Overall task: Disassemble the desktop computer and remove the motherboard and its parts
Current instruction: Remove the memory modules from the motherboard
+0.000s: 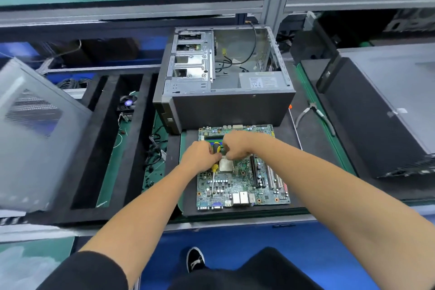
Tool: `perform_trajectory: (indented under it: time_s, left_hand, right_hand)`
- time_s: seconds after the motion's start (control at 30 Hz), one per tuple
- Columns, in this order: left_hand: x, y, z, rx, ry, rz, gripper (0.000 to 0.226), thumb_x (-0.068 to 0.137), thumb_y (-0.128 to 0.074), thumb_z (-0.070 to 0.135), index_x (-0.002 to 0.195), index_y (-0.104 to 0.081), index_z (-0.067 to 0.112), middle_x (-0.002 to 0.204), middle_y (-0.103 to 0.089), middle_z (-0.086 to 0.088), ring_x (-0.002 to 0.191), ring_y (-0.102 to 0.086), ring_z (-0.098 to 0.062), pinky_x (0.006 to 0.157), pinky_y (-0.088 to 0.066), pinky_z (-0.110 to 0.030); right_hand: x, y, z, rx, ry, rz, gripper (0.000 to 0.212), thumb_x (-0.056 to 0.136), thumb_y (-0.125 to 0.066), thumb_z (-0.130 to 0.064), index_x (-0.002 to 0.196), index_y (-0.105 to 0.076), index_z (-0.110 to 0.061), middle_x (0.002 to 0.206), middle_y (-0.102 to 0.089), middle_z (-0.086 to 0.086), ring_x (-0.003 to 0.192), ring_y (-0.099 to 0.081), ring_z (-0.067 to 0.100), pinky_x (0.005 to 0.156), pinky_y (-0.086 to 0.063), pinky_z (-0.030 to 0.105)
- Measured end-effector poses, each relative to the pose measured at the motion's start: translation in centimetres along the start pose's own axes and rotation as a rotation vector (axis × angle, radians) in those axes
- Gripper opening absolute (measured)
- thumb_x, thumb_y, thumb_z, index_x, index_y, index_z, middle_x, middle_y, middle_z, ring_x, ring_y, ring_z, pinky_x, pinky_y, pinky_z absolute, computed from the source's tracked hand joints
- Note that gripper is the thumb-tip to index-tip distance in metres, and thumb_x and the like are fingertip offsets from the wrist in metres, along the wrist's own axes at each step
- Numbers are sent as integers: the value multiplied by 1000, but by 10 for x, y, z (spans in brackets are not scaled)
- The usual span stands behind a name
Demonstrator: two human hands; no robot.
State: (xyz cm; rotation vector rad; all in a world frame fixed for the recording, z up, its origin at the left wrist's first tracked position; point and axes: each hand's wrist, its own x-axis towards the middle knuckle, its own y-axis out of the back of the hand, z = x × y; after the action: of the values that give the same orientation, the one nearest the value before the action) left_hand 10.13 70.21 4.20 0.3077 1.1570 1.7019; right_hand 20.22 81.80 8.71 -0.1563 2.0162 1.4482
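On the black mat in front of the emptied case [223, 73], the motherboard [242, 172] lies flat, its long side running left to right, already out of the chassis. Both hands meet over its upper middle, just above the CPU [226, 164]. The left hand [200, 156] curls round a yellow-and-black screwdriver [215, 167], whose shaft points down toward the person across the board. The right hand [236, 146] has its fingers curled downward at the socket's top edge; whether they pinch the latch or something else I cannot tell. The CPU sits directly beneath and between the hands, so either reaches it equally; the next lift likely goes straight up.
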Motion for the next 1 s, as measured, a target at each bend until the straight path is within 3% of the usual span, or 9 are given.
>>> perform_trajectory:
  time_s: [0.13, 0.33, 0.43, 0.53, 0.63, 0.7, 0.8, 1.0]
  left_hand:
    - [-1, 1, 3, 12, 30, -14, 47, 87, -58, 29, 49, -36, 12, 46, -37, -2, 44, -36, -20, 46, -29, -25]
    - [-2, 12, 2, -24, 46, -31, 50, 83, -61, 27, 47, -27, 16, 42, -23, 4, 40, -21, -15, 43, -18, -25]
    - [1, 26, -2, -159, 84, -3, 47, 80, -60, 25, 47, -29, 16, 41, -28, 3, 41, -27, -16, 45, -21, -26]
    - [7, 40, 6, -356, 115, -34, 32, 82, -58, 22, 53, -52, 9, 50, -51, -6, 43, -48, -19, 42, -34, -20]
    - [14, 45, 27, -531, 124, -50, 30, 88, -57, 22, 66, -66, 4, 55, -61, -8, 42, -55, -14, 41, -40, -19]
    - [19, 42, 43, -618, 125, -65, 28, 89, -59, 22, 75, -69, 0, 60, -64, -10, 44, -56, -14, 42, -43, -21]
    - [26, 36, 64, -674, 101, -142, 30, 90, -62, 23, 88, -70, -6, 68, -67, -13, 50, -59, -15, 48, -48, -21]
    - [31, 8, 112, -620, 7, -259, 35, 96, -58, 23, 91, -67, -10, 66, -64, -12, 51, -59, -15, 49, -50, -20]
  right_hand:
    - [-1, 3, 4, 4, 0, -38, 16, 90, -49, -8, 79, -60, -5, 70, -57, 8, 66, -50, 23, 61, -41, 29]
    - [2, 2, 13, 122, -1, -37, 27, 101, -42, -16, 97, -65, -3, 97, -69, 9, 82, -58, 20, 73, -43, 30]
    - [-1, 6, 13, 104, 0, -8, 29, 101, -46, -23, 104, -66, -2, 103, -68, 12, 85, -58, 23, 75, -44, 32]
    - [-3, 16, 14, 124, 14, 96, 39, 99, -50, -34, 101, -67, 1, 98, -68, 15, 86, -61, 29, 74, -47, 36]
    - [-4, 32, 17, 464, 7, 185, 28, 96, -52, -21, 83, -66, -1, 79, -68, 8, 76, -65, 23, 68, -51, 31]
    - [-11, 40, 23, 648, -22, 154, 18, 93, -51, -7, 79, -62, -4, 71, -65, 7, 68, -65, 20, 59, -51, 24]
    - [-26, 41, 43, 822, -70, 78, 13, 92, -51, -1, 81, -57, -1, 70, -62, 14, 62, -64, 22, 58, -53, 28]
    - [-54, 29, 93, 847, -154, -47, 22, 93, -57, -4, 72, -55, -5, 62, -61, 10, 56, -66, 17, 52, -53, 23]
